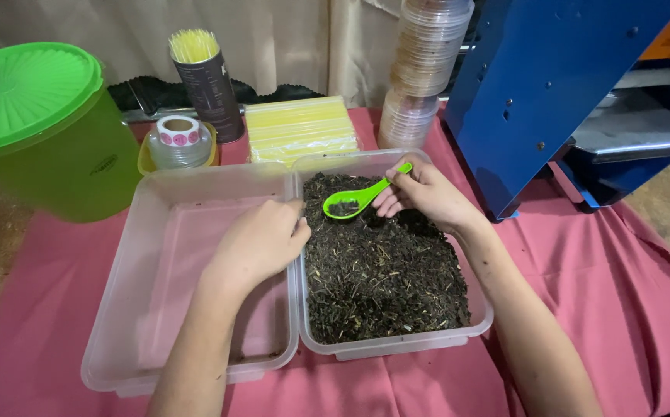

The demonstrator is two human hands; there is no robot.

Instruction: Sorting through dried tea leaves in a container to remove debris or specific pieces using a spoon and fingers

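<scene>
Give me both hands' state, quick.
Left hand: closed loosely, resting at the edge of the empty clear tray; nothing seen in it.
Right hand: closed on the green spoon.

An empty tub (157, 309) lies left of the leaf-filled tub (397, 349), straws (300, 131) behind.

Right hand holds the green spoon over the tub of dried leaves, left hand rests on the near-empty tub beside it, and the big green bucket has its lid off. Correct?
Not quite: the head view shows the big green bucket with its lid on, not off. The rest holds: the right hand holds the green spoon over the tub of dried leaves, and the left hand rests on the near-empty tub beside it.
</scene>
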